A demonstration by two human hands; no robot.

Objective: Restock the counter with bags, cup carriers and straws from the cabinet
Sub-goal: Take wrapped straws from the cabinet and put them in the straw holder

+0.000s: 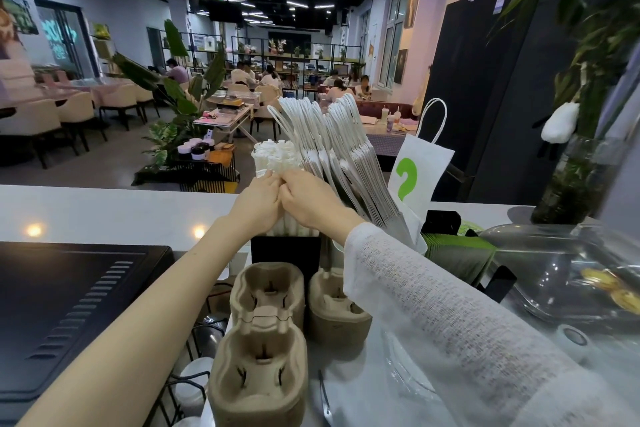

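A thick bundle of white paper-wrapped straws (pixel 275 158) stands upright in a black holder (pixel 285 253) on the counter. My left hand (pixel 258 203) and my right hand (pixel 310 199) both grip the bundle around its middle, fingers touching. Right of the straws, a row of white paper bags (pixel 341 156) with twisted handles leans in a rack; one bag with a green question mark (pixel 417 172) stands at its end. Two stacks of brown pulp cup carriers (pixel 265 333) (pixel 334 308) sit in front of the holder, below my arms.
A black screen back (pixel 69 305) fills the lower left. A clear domed case with pastries (pixel 571 270) sits at right, beside a glass vase with a plant (pixel 581 177). A clear plastic bag (pixel 405 367) lies under my right sleeve. White countertop (pixel 104 211) runs behind.
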